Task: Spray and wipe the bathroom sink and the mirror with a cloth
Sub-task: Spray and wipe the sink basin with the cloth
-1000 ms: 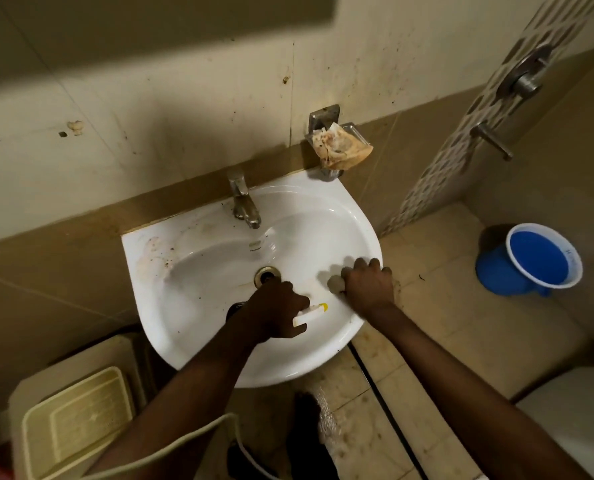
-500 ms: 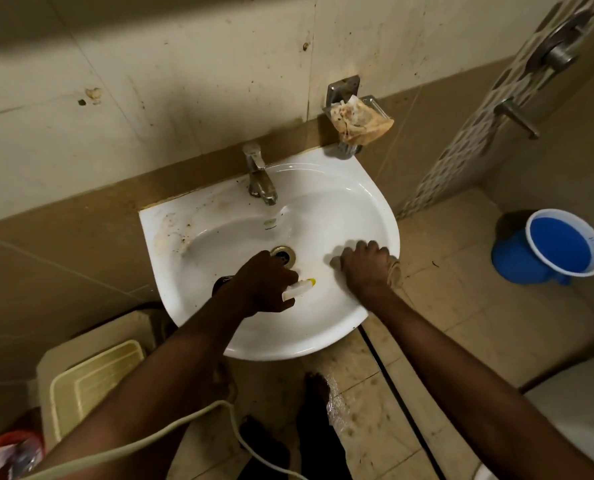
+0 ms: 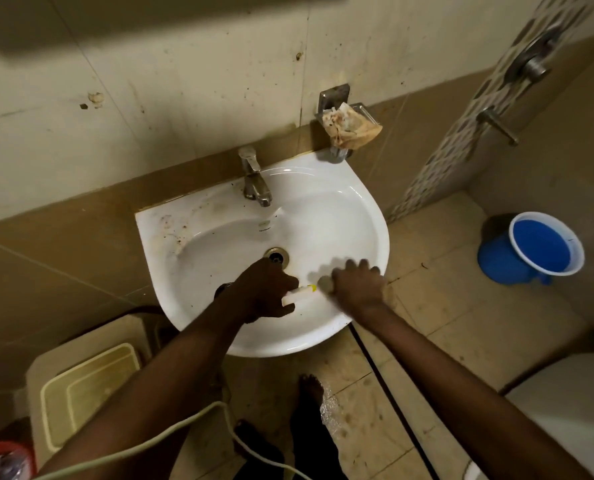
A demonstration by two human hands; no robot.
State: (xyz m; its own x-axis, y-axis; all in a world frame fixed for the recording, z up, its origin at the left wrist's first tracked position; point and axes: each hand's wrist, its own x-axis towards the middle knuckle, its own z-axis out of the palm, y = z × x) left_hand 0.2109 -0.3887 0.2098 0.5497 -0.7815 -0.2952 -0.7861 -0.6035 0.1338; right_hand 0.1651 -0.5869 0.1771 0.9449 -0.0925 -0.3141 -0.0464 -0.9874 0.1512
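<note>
Over the sink (image 3: 357, 216), the left hand (image 3: 264, 289) grips a spray bottle (image 3: 299, 294); the right hand (image 3: 357, 284), just beside, clutches a cloth (image 3: 324, 283).

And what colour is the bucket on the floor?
The bucket is blue with a white rim; the head view shows it clearly.

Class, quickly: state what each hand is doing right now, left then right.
Left hand: grips a white spray bottle with a yellow tip.
Right hand: presses a cloth, mostly hidden, against the sink; its grip cannot be told.
</note>
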